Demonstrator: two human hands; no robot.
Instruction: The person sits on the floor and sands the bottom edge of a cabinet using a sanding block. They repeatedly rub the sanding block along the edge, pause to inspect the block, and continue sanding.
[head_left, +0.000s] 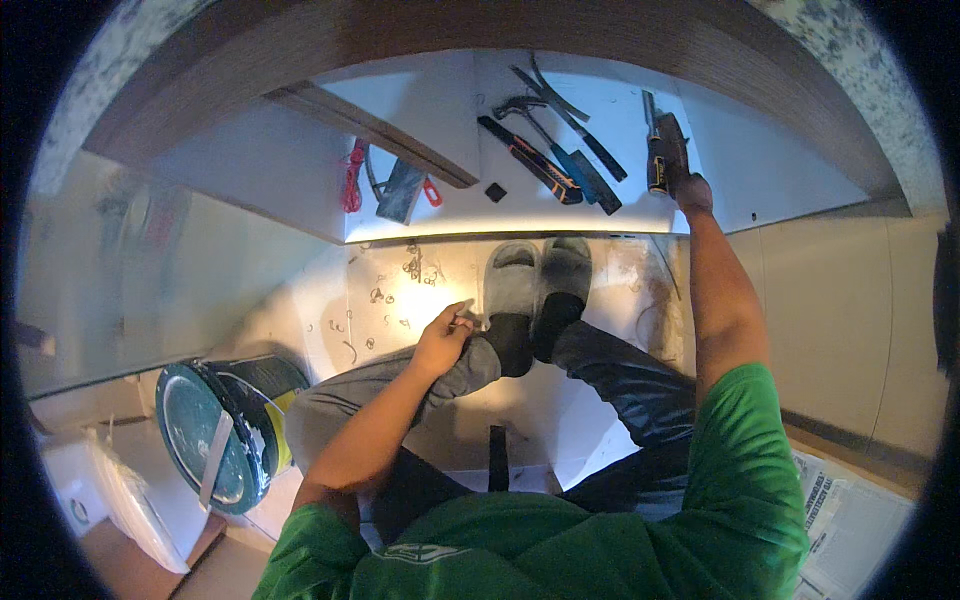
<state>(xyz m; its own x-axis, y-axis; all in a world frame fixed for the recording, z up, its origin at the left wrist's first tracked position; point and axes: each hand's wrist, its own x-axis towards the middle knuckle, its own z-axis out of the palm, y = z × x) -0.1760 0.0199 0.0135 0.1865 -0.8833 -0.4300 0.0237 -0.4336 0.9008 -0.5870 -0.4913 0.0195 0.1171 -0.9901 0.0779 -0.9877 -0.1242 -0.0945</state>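
Observation:
Inside the white cabinet, my right hand (681, 161) is beside a black-and-yellow-handled tool (657, 165), perhaps a chisel; whether the fingers grip anything is unclear. My left hand (444, 341) hovers near my lower leg, fingers partly curled, with a small pale spot at the fingertips that I cannot identify. On the white cabinet panel lie a black-and-orange utility knife (536, 161), a claw hammer (547, 135), a dark rectangular block (595, 182) and a black-handled long tool (600, 154). A small black square (494, 193) lies left of the knife.
A brown wooden strip (375, 135) slants over a grey block (401, 191) and red cord (352, 180). Curled shavings (412, 266) litter the floor before the cabinet, near my slippers (512, 277). A lidded bucket (214, 435) stands left; printed packaging (847, 510) lies right.

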